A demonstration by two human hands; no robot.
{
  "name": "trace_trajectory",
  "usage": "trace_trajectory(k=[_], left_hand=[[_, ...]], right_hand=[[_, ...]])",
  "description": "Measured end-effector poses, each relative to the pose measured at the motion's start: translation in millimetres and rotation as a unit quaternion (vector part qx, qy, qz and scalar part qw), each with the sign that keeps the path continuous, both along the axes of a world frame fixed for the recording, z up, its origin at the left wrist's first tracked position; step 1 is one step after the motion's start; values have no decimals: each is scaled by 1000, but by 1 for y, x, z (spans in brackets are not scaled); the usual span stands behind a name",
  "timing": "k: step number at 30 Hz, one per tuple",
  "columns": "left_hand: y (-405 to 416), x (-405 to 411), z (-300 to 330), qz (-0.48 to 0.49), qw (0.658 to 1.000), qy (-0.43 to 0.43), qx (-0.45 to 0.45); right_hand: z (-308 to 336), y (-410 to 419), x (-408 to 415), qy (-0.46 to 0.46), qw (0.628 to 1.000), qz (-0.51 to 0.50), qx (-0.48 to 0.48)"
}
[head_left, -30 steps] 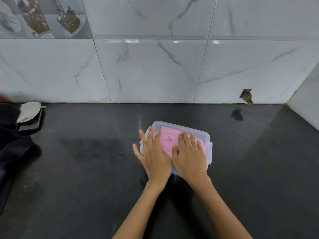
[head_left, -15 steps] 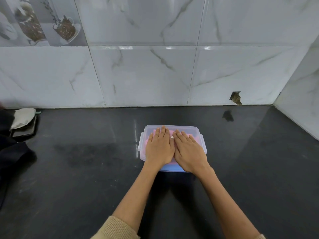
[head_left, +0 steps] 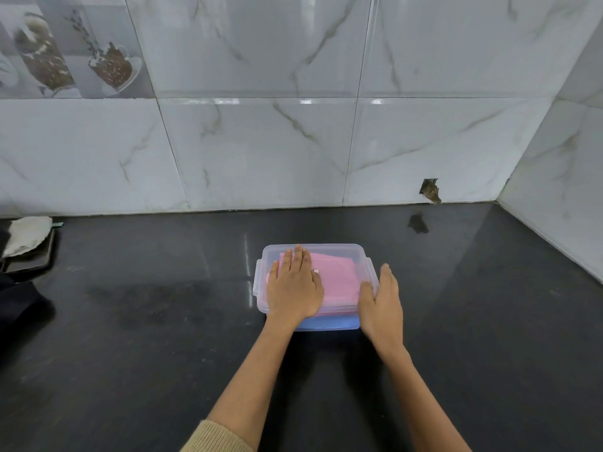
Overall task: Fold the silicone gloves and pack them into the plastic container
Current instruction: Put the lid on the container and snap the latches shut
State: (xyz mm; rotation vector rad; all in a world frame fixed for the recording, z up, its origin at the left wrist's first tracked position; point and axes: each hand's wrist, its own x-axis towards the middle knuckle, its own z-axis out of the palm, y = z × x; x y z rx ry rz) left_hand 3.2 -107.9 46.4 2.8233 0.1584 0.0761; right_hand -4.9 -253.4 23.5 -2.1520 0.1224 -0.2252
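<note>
On the black stone counter (head_left: 163, 353) the lidded plastic container (head_left: 359, 256) already holds the folded pink gloves (head_left: 336, 278), left hand (head_left: 293, 288) flat and spread on the lid, right hand (head_left: 381, 305) open against its side latch, probably unfastened

Clear plastic container (head_left: 355, 256) on counter, lidded, pink gloves (head_left: 336, 278) inside

Beige ribbed knit sleeve (head_left: 217, 437) on left arm; forearms bare.
</note>
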Motion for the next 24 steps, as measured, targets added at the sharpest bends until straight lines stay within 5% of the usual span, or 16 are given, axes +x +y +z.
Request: trace_trajectory(k=[6,12,19,24], left_hand=[[1,0,0,0,1000,7,-3],[1,-2,0,2,1000,4,-2],[1,-1,-2,3,1000,0,1],[1,-1,-1,2,1000,-1,3]], right_hand=[[-9,3,-3,137,960,-11,245],[-10,2,-2,207,912,-7,354],[-8,8,-2,196,858,-57,472],[-8,9,-1,133,863,-116,473]])
